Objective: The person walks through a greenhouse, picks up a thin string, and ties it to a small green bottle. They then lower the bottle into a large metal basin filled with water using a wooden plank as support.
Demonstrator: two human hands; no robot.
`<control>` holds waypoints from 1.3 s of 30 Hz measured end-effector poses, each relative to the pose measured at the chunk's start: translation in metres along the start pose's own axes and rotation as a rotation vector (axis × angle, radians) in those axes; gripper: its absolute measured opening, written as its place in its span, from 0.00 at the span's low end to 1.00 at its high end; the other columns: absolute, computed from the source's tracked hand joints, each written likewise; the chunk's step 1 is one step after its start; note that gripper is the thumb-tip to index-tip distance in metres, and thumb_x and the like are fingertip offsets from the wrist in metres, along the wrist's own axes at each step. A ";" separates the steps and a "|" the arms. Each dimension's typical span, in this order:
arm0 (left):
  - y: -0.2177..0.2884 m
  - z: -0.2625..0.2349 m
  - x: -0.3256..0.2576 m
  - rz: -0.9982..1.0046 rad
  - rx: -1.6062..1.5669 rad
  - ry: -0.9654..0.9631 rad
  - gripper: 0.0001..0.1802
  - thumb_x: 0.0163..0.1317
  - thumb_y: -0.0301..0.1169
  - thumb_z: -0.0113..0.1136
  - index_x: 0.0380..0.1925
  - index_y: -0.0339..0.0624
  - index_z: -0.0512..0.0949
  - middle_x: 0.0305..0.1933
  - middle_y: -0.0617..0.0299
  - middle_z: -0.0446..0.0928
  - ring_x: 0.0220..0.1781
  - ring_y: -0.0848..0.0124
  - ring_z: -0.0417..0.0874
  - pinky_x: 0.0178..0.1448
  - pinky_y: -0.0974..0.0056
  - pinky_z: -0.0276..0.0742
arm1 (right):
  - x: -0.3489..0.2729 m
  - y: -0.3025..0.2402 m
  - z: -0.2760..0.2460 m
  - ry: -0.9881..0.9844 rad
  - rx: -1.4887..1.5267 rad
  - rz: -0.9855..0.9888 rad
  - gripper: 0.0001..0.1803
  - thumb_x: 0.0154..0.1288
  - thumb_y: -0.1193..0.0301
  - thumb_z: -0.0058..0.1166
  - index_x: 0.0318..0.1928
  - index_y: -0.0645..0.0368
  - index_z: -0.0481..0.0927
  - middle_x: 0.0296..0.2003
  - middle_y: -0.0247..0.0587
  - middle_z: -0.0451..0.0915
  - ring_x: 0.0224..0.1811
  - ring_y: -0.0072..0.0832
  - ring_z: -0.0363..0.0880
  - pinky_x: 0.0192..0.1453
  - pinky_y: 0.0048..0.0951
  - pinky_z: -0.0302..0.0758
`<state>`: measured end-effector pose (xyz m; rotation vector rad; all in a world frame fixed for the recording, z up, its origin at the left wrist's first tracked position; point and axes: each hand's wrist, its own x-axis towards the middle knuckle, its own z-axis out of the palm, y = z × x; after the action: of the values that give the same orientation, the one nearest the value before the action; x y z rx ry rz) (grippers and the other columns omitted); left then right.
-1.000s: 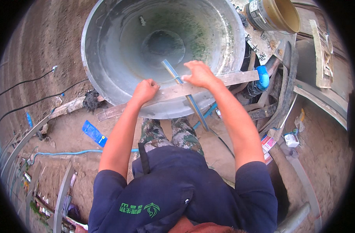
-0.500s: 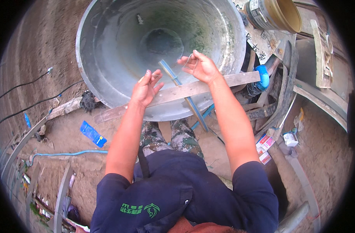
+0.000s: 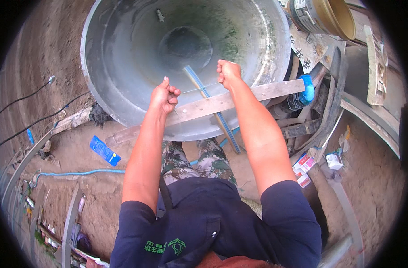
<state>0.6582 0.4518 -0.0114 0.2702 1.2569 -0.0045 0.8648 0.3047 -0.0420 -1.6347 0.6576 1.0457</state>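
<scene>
In the head view, two hands are seen, both held over a big grey metal bowl (image 3: 123, 67). The left hand (image 3: 164, 94) is curled shut, and one end of a thin pale string (image 3: 198, 88) is pinched in its fingers (image 3: 171, 93). The right hand (image 3: 228, 71) is closed into a fist too, and the other end of the string is held inside it (how the fingertips sit there cannot be told).

One string is seen. It is pulled tight between the two fists, and its long way runs from left to right, a little higher at the right hand.

Just under the fingers, one long wooden plank (image 3: 266, 91) is laid across the rim of the bowl. It slants up toward the right, nearly the same way as the string. One blue-edged bar (image 3: 213, 111) is crossed under the string, between the two fists, and it is pointed away from the bowl's middle down toward the person's legs.

Past the right fist, one blue glove (image 3: 308, 88) is found at the plank's far end. Well above it, one yellow bucket (image 3: 324, 15) is stood. Far down from the left fist, one blue packet (image 3: 104, 150) is lying on the dirt.
</scene>
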 end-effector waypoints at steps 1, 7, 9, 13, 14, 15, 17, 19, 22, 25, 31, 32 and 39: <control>0.001 0.001 -0.001 -0.003 0.013 0.008 0.22 0.77 0.47 0.45 0.26 0.47 0.64 0.24 0.64 0.68 0.26 0.71 0.74 0.15 0.74 0.51 | 0.000 0.000 0.000 0.016 -0.002 0.008 0.07 0.67 0.69 0.55 0.33 0.59 0.77 0.24 0.35 0.73 0.17 0.21 0.64 0.18 0.27 0.59; 0.003 -0.005 0.011 0.018 0.096 0.015 0.22 0.76 0.48 0.47 0.27 0.46 0.65 0.25 0.64 0.70 0.29 0.70 0.79 0.16 0.74 0.53 | -0.004 -0.004 -0.003 -0.079 -0.036 -0.073 0.09 0.68 0.67 0.55 0.34 0.59 0.78 0.25 0.35 0.76 0.18 0.22 0.68 0.17 0.28 0.62; 0.005 -0.003 -0.002 0.087 0.177 0.029 0.22 0.76 0.48 0.48 0.26 0.47 0.65 0.27 0.64 0.74 0.32 0.71 0.81 0.17 0.72 0.55 | -0.011 -0.005 -0.006 -0.066 -0.126 -0.129 0.10 0.68 0.65 0.55 0.35 0.59 0.79 0.24 0.34 0.77 0.19 0.22 0.70 0.18 0.29 0.64; 0.020 0.007 -0.027 0.272 0.560 0.078 0.21 0.74 0.47 0.52 0.29 0.43 0.73 0.33 0.60 0.81 0.35 0.72 0.84 0.20 0.68 0.61 | -0.033 -0.007 -0.003 -0.104 -0.243 -0.260 0.13 0.69 0.63 0.55 0.35 0.61 0.80 0.24 0.33 0.78 0.21 0.20 0.72 0.21 0.27 0.69; 0.025 0.005 -0.034 0.323 0.708 0.088 0.21 0.73 0.47 0.52 0.30 0.41 0.75 0.34 0.60 0.82 0.35 0.72 0.84 0.21 0.67 0.62 | -0.037 -0.009 -0.007 -0.078 -0.374 -0.334 0.16 0.68 0.61 0.55 0.36 0.63 0.82 0.27 0.42 0.82 0.25 0.30 0.80 0.30 0.32 0.76; 0.029 0.003 -0.042 0.375 0.856 0.098 0.21 0.72 0.46 0.53 0.31 0.39 0.77 0.35 0.59 0.83 0.35 0.73 0.84 0.22 0.66 0.63 | -0.042 -0.011 -0.013 -0.040 -0.562 -0.434 0.16 0.67 0.60 0.56 0.37 0.63 0.82 0.28 0.45 0.83 0.28 0.35 0.81 0.34 0.35 0.78; 0.039 0.000 -0.065 0.355 1.083 0.006 0.21 0.71 0.46 0.54 0.35 0.37 0.79 0.35 0.59 0.83 0.33 0.73 0.84 0.22 0.67 0.64 | -0.054 -0.017 -0.027 0.065 -0.926 -0.625 0.17 0.66 0.59 0.56 0.39 0.62 0.83 0.32 0.51 0.84 0.36 0.45 0.85 0.43 0.41 0.80; 0.046 -0.011 -0.085 0.329 1.250 -0.063 0.20 0.71 0.45 0.55 0.38 0.36 0.79 0.35 0.60 0.83 0.31 0.73 0.83 0.22 0.67 0.65 | -0.076 -0.021 -0.034 0.044 -1.017 -0.659 0.17 0.66 0.58 0.56 0.39 0.61 0.84 0.36 0.54 0.84 0.42 0.51 0.83 0.49 0.46 0.78; 0.043 -0.025 -0.116 0.222 1.178 -0.070 0.17 0.71 0.42 0.55 0.43 0.37 0.79 0.35 0.60 0.82 0.26 0.75 0.79 0.21 0.69 0.65 | -0.116 -0.035 -0.054 0.057 -1.116 -0.682 0.16 0.65 0.59 0.56 0.41 0.59 0.84 0.39 0.55 0.84 0.46 0.52 0.83 0.53 0.49 0.77; 0.031 -0.033 -0.143 0.220 1.131 -0.075 0.17 0.71 0.40 0.55 0.47 0.37 0.78 0.34 0.62 0.82 0.23 0.78 0.74 0.22 0.72 0.65 | -0.149 -0.029 -0.075 0.085 -1.133 -0.767 0.15 0.64 0.61 0.57 0.44 0.57 0.83 0.41 0.54 0.84 0.47 0.50 0.83 0.53 0.49 0.78; -0.009 -0.056 -0.172 0.235 1.034 -0.104 0.11 0.71 0.35 0.56 0.46 0.41 0.78 0.29 0.65 0.79 0.23 0.80 0.73 0.21 0.73 0.64 | -0.202 0.004 -0.100 0.196 -1.185 -0.913 0.12 0.62 0.69 0.54 0.44 0.56 0.82 0.41 0.53 0.83 0.50 0.48 0.81 0.54 0.49 0.75; -0.018 -0.059 -0.173 0.241 1.002 -0.112 0.10 0.71 0.34 0.56 0.45 0.41 0.78 0.28 0.66 0.79 0.22 0.80 0.73 0.21 0.74 0.64 | -0.209 0.012 -0.103 0.244 -1.187 -0.959 0.11 0.61 0.70 0.53 0.43 0.56 0.82 0.41 0.52 0.82 0.51 0.48 0.80 0.55 0.49 0.74; -0.053 -0.084 -0.167 0.200 1.073 -0.157 0.10 0.71 0.35 0.57 0.43 0.40 0.78 0.30 0.64 0.78 0.24 0.78 0.74 0.25 0.72 0.70 | -0.273 0.085 -0.123 0.433 -1.032 -0.869 0.12 0.55 0.70 0.61 0.41 0.59 0.82 0.43 0.50 0.78 0.52 0.48 0.75 0.58 0.46 0.72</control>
<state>0.5189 0.3941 0.1109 1.2913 0.9645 -0.5287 0.7045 0.1406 0.1680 -2.6968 -0.4704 0.3319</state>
